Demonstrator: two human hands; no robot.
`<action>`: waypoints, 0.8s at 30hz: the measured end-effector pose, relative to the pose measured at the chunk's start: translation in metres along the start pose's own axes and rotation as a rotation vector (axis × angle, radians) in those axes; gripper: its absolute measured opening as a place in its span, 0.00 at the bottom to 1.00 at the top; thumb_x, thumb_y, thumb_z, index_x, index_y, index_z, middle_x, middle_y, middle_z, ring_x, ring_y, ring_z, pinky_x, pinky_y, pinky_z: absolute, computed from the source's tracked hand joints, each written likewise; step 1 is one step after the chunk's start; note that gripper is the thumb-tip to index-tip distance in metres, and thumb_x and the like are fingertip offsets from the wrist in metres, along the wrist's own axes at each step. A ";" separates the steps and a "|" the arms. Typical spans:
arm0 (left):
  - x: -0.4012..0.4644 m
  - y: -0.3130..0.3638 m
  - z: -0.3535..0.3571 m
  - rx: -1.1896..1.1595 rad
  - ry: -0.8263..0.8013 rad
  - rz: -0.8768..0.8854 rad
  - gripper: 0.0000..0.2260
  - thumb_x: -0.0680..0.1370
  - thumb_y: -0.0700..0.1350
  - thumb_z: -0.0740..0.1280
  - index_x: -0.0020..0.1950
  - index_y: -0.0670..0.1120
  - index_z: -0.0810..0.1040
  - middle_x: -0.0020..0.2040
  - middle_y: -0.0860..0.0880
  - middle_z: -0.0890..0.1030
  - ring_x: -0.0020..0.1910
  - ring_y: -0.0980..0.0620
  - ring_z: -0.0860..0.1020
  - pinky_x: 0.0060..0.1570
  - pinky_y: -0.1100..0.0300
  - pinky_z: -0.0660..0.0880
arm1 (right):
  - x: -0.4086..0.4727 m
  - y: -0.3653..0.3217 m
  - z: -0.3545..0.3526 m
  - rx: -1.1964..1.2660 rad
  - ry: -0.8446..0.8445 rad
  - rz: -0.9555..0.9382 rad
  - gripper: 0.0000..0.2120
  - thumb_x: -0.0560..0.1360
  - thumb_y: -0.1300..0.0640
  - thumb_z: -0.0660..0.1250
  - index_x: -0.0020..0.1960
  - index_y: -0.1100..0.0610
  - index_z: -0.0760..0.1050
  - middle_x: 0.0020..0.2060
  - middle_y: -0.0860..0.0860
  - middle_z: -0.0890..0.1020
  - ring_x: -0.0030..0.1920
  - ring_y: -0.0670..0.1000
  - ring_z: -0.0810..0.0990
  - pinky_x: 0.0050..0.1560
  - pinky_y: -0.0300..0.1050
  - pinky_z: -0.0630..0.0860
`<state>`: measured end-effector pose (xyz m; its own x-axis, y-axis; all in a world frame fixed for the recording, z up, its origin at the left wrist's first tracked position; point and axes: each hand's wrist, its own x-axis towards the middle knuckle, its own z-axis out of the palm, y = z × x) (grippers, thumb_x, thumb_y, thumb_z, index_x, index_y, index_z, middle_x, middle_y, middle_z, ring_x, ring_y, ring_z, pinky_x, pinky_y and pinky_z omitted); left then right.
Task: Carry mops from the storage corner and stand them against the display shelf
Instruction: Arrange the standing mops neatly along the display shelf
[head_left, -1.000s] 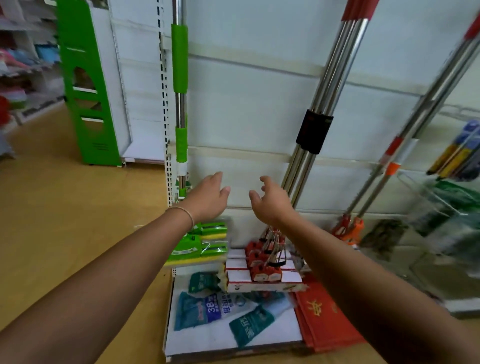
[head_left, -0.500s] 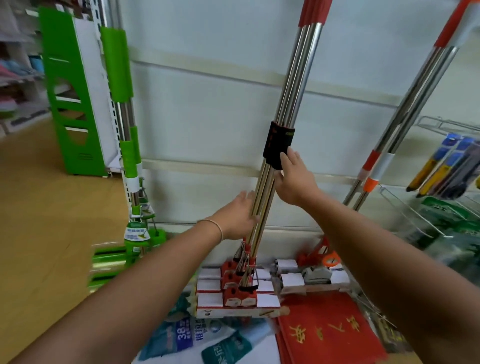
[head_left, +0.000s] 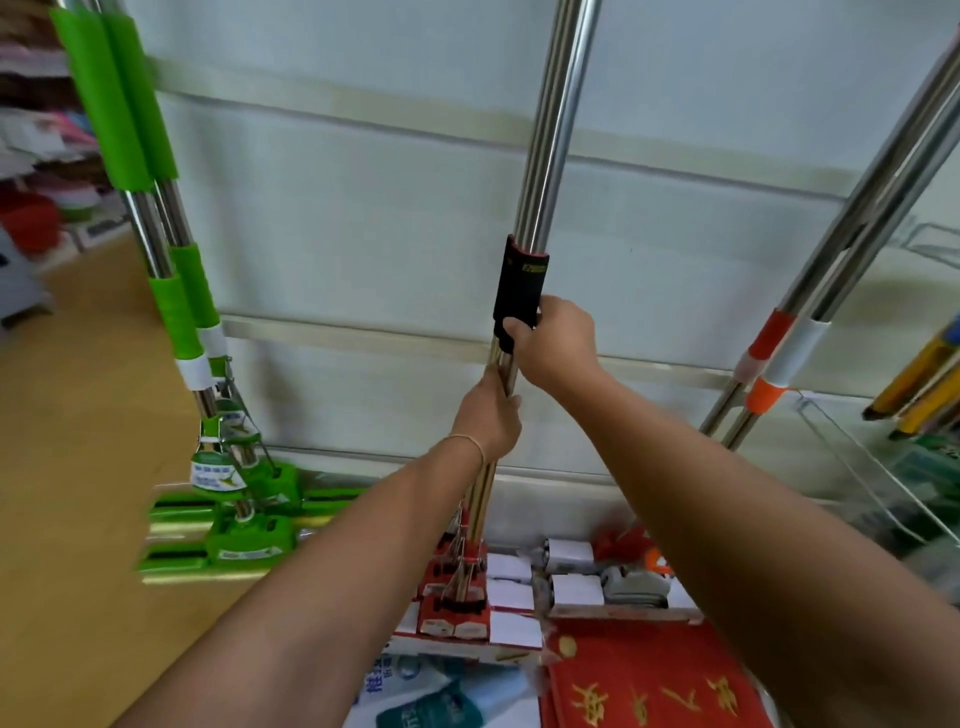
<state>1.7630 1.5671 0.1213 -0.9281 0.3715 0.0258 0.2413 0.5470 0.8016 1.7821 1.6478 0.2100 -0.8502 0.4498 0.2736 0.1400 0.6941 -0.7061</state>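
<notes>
A bundle of steel-handled mops (head_left: 548, 135) with a black grip sleeve (head_left: 521, 280) and red heads (head_left: 460, 587) leans against the white wall panel (head_left: 337, 218). My right hand (head_left: 556, 345) grips the handles at the lower end of the black sleeve. Just below it, my left hand (head_left: 491, 415) grips the same steel handles. Two green-sleeved mops (head_left: 171, 291) stand to the left with green heads (head_left: 244, 530) on the floor. Further steel mops with red, white and orange collars (head_left: 779, 358) lean at the right.
White and red boxes (head_left: 519, 597), a red mat (head_left: 654, 686) and blue packets (head_left: 415, 696) lie at the base. A wire rack (head_left: 883, 493) with yellow-handled goods juts out at the right. Tan floor (head_left: 72, 467) opens to the left toward shelves of goods.
Both hands have closed round the red-headed mops' handles; a second ago they were reaching with spread fingers. The view has moved closer and to the right.
</notes>
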 end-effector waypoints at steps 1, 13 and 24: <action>0.003 0.000 0.002 0.000 0.014 -0.003 0.17 0.82 0.42 0.59 0.70 0.41 0.63 0.59 0.38 0.78 0.57 0.39 0.77 0.48 0.55 0.71 | 0.003 0.001 0.000 0.004 -0.002 0.002 0.11 0.79 0.55 0.67 0.59 0.58 0.78 0.50 0.54 0.83 0.44 0.52 0.78 0.43 0.43 0.75; 0.013 0.002 0.001 0.066 0.015 -0.023 0.12 0.80 0.39 0.59 0.63 0.40 0.66 0.49 0.41 0.78 0.50 0.39 0.79 0.40 0.57 0.69 | 0.007 0.006 0.003 0.091 0.006 -0.014 0.11 0.78 0.56 0.68 0.59 0.58 0.79 0.50 0.55 0.84 0.49 0.57 0.82 0.52 0.53 0.81; -0.024 -0.010 -0.024 0.196 -0.161 -0.055 0.27 0.83 0.47 0.58 0.78 0.39 0.52 0.74 0.38 0.67 0.70 0.41 0.69 0.63 0.55 0.68 | -0.014 0.001 -0.007 -0.102 -0.035 0.194 0.29 0.77 0.36 0.64 0.41 0.63 0.80 0.35 0.58 0.84 0.33 0.56 0.81 0.40 0.50 0.82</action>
<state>1.7758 1.5345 0.1273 -0.8881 0.4432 -0.1222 0.2566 0.6984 0.6681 1.7981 1.6462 0.2101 -0.8194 0.5616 0.1149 0.3515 0.6506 -0.6731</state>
